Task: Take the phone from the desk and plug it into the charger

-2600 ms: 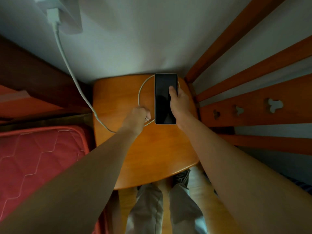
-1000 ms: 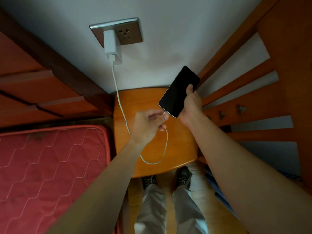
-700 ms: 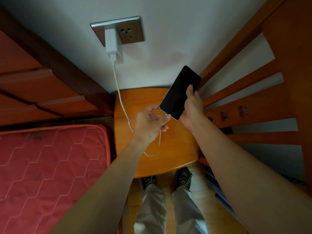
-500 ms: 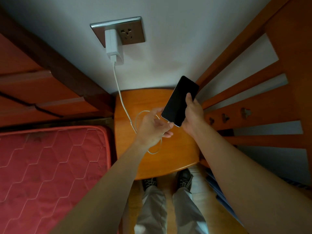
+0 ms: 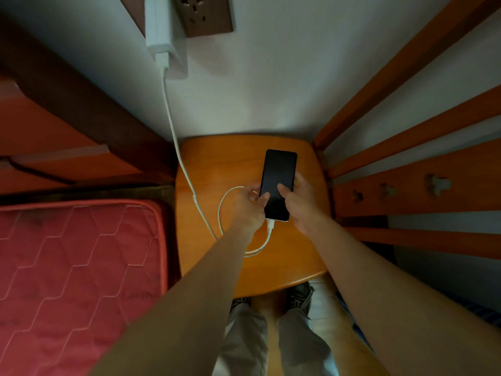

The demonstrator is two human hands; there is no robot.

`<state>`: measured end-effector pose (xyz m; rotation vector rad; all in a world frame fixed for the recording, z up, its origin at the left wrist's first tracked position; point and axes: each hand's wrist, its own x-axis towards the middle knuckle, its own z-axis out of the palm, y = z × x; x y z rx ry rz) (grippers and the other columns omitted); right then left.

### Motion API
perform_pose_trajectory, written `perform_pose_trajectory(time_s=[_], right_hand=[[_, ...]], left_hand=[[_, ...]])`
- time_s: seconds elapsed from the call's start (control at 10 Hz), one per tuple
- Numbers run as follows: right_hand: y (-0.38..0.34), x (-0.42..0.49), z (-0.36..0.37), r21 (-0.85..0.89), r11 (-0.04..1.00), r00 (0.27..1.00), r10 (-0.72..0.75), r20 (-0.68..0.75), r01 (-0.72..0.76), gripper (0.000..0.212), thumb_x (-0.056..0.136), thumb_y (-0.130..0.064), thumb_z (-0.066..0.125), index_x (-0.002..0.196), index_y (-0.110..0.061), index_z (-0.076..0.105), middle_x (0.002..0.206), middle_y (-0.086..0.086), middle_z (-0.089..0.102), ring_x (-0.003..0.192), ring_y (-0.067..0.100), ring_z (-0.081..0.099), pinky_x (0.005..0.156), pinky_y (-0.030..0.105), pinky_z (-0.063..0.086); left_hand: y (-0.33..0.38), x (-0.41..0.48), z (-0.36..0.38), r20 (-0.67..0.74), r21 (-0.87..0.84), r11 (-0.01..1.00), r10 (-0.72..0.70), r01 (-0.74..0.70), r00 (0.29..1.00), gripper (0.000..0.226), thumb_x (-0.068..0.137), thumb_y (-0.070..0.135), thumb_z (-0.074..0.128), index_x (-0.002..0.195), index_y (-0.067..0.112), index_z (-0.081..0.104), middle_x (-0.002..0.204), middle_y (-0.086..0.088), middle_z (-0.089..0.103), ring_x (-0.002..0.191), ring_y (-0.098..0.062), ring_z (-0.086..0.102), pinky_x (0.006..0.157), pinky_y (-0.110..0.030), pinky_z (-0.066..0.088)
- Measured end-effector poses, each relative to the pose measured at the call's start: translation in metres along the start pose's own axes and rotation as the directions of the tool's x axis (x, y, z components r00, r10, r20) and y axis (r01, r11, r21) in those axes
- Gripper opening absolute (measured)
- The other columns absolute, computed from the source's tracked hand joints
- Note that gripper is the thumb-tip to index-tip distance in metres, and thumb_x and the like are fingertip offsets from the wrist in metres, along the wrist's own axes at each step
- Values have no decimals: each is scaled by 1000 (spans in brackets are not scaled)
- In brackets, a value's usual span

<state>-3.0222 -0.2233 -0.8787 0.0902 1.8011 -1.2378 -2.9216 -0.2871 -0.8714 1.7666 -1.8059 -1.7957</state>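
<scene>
The black phone [image 5: 278, 180] lies lengthwise, screen up and dark, low over the small orange wooden desk [image 5: 211, 164]. My left hand [image 5: 248, 208] grips its left edge and my right hand [image 5: 299, 202] grips its right edge, thumb on the screen. The white cable's plug [image 5: 270, 226] is seated in the phone's near end. The white cable [image 5: 173, 126] loops on the desk and runs up to the white charger [image 5: 158, 31] in the wall socket [image 5: 206, 14].
A red quilted mattress [image 5: 76, 267] lies at the left, with a dark wooden frame [image 5: 81, 112] behind it. Orange wooden slats [image 5: 406, 169] stand close on the right. My legs and shoes [image 5: 301, 294] are below the desk's front edge.
The phone has come down from a tilted, raised hold to flat just over the desk. The cable plug now sits in its near end, and my left hand has shifted from the plug to the phone's edge.
</scene>
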Motion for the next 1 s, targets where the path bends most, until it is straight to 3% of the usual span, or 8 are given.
perform_pose_trajectory(time_s=[0.2, 0.3, 0.4, 0.5, 0.7, 0.8, 0.9, 1.0], right_hand=[[24, 33, -4, -232, 973, 993, -36, -110, 9, 44, 99, -16, 65, 140, -28, 53, 136, 6, 65, 119, 29, 66, 98, 53, 57], [31, 46, -8, -284, 958, 989, -64, -135, 23, 45, 98, -14, 68, 140, -25, 55, 132, 7, 69, 118, 27, 68, 99, 49, 57], [37, 55, -10, -324, 945, 980, -103, -168, 44, 45, 95, -13, 72, 137, -18, 57, 128, 8, 71, 114, 27, 69, 87, 36, 56], [40, 59, -9, -373, 926, 958, -160, -236, 63, 41, 90, -15, 77, 126, -17, 58, 117, 7, 74, 98, 23, 70, 70, 28, 52], [48, 61, -7, -395, 915, 929, -213, -303, 81, 31, 85, -19, 83, 108, -13, 63, 98, 1, 70, 90, 21, 70, 69, 30, 55], [50, 60, -8, -423, 904, 922, -217, -320, 66, 29, 84, -23, 84, 105, -12, 66, 106, 6, 72, 93, 23, 70, 70, 31, 53], [51, 60, -12, -410, 910, 920, -212, -330, 62, 30, 86, -25, 82, 109, -11, 69, 114, 10, 72, 96, 22, 69, 76, 34, 56], [44, 54, -17, -323, 943, 914, -199, -352, 81, 38, 90, -32, 77, 124, -18, 68, 122, 5, 70, 105, 19, 67, 84, 34, 57]], left_hand=[[-15, 22, 19, 52, 160, 986, 32, -40, 998, 32, 105, 11, 62, 138, 9, 63, 129, -14, 73, 113, -27, 70, 91, -34, 56], [-20, 28, 27, 36, 189, 980, 52, -58, 998, 34, 101, 10, 69, 135, 11, 65, 123, -13, 76, 112, -30, 72, 89, -35, 57], [-23, 31, 32, -45, 211, 974, 98, -86, 994, 35, 96, 8, 75, 130, 13, 69, 98, 3, 71, 90, -17, 68, 65, -9, 46], [-22, 35, 33, -65, 194, 978, 88, -74, 994, 37, 94, 6, 77, 129, 15, 69, 94, 5, 71, 83, -13, 66, 55, -3, 45], [-27, 35, 36, -97, 175, 980, 116, -97, 989, 42, 94, 4, 77, 133, 16, 66, 116, -8, 75, 96, -22, 72, 71, -12, 48], [-27, 34, 37, -92, 152, 984, 109, -94, 990, 43, 94, 2, 76, 133, 16, 67, 116, -10, 76, 100, -25, 74, 83, -29, 59], [-26, 29, 38, -113, 163, 979, 145, -126, 983, 43, 95, 4, 75, 135, 17, 65, 125, -10, 71, 108, -29, 72, 91, -35, 61], [-21, 25, 39, -219, 185, 968, 209, -170, 953, 36, 101, 24, 71, 136, 22, 63, 132, -8, 65, 118, -29, 67, 102, -46, 59]])
